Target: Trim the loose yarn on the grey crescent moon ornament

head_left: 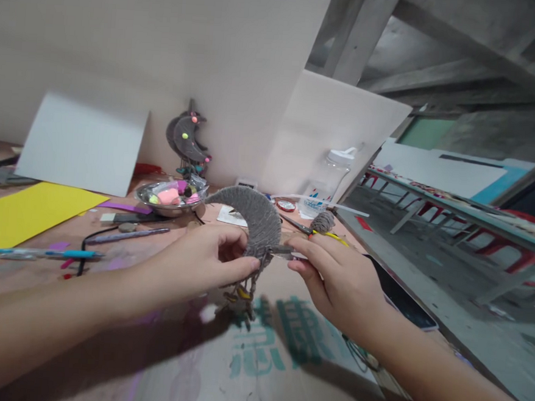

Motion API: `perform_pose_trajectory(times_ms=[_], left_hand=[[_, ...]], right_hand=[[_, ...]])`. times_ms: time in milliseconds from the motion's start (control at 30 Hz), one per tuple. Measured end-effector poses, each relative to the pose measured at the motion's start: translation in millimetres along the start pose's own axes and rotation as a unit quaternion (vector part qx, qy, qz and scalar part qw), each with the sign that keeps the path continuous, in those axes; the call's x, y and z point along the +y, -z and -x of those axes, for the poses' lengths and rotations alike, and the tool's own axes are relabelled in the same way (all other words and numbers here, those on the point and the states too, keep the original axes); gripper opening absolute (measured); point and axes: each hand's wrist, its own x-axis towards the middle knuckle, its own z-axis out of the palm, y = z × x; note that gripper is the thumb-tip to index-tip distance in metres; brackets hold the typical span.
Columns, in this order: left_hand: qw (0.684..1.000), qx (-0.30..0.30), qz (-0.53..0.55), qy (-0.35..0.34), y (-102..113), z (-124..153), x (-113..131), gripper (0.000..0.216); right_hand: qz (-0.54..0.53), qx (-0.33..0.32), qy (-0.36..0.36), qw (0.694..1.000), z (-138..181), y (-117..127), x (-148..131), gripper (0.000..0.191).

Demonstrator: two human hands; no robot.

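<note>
A crescent moon shape wrapped in grey yarn (262, 217) is pinched at its lower end by my left hand (211, 254), which is closed on it. Loose yarn strands with small yellow bits (243, 293) dangle below it, above the table. My right hand (342, 279) is closed around a thin, flat, blade-like tool (283, 250); its exact kind is unclear. The tool's tip meets the crescent's lower right edge. Just beyond my right hand lie a small ball of grey yarn (323, 221) and what looks like scissors (297, 224), partly hidden.
Against the white panel leans another decorated crescent (180, 134). A metal bowl (144, 203) holds colourful clay-like lumps. A clear bottle (324, 183) stands at the back right, a phone (407, 301) beside my right wrist. Pens (53, 253) and a yellow sheet (28, 211) lie left.
</note>
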Motion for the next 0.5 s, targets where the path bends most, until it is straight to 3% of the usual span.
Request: perform_pose_trajectory(times_ms=[500], left_hand=[[0.999, -0.029, 0.046, 0.0, 0.5, 1.4, 3.7, 0.024]], right_hand=[[-0.049, 0.0, -0.002, 0.999, -0.5, 0.3, 2.9, 0.021]])
